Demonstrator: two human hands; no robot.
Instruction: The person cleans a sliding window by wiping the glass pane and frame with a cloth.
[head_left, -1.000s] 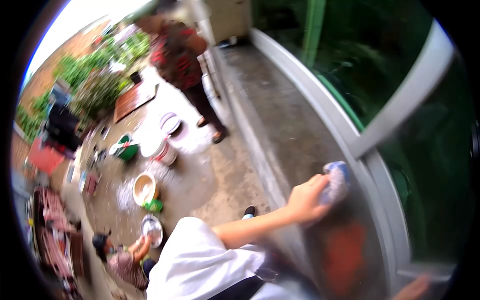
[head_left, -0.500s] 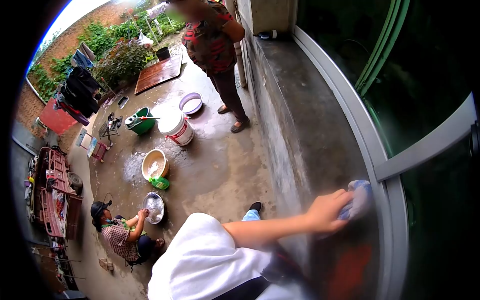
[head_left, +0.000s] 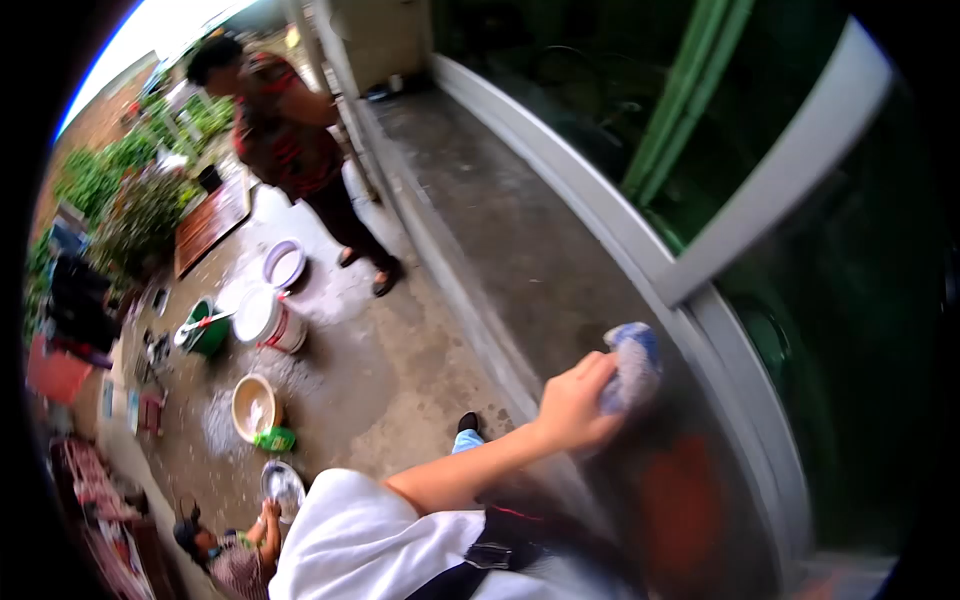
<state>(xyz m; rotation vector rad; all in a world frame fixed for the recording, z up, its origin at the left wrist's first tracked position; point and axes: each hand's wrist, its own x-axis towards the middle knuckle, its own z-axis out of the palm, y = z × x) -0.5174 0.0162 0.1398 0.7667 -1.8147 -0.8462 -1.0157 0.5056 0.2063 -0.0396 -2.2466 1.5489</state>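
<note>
- Left hand (head_left: 578, 405): fingers clamped round bunched cloth (head_left: 636, 368), presumably for firm hold.
- Right hand: not discernible.
- Ledge (head_left: 480, 200) beneath cloth; contact unclear.
- Window frame (head_left: 781, 165) just beside cloth.
- Metal basin (head_left: 286, 487) well apart from cloth, likely placed for co-worker's (head_left: 245, 572) reach.

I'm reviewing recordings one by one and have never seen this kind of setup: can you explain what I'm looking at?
There is no machine: a person works bare-handed, filmed by one camera worn on their head, looking forward and down. The left hand grips a bunched cloth over a grey ledge beside a light grey frame. A blurred reddish patch shows on the ledge. On the ground stand a white bucket and a tan basin, among other things. One other person stands nearby.
</note>
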